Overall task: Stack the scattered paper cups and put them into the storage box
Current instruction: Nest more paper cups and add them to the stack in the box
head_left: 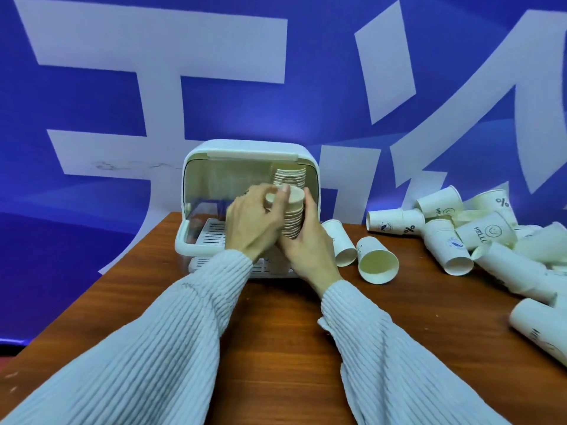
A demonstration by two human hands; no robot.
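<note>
A white storage box [196, 167] stands open at the table's far edge, its lid swung up. Inside at the right a tall stack of paper cups [290, 176] stands upright. In front of the opening, both hands hold a second stack of nested cups [294, 216]. My right hand [310, 240] grips this stack from the right and below. My left hand [253, 219] grips it from the left, fingertips at its top rim. Two loose cups [378, 264] lie on their sides just right of my right hand.
A pile of several white printed paper cups [478, 231] lies scattered along the right side of the brown wooden table [276, 326]. A blue wall with large white characters rises right behind the box. The box's slatted tray [211, 237] and handle [184, 243] project toward me.
</note>
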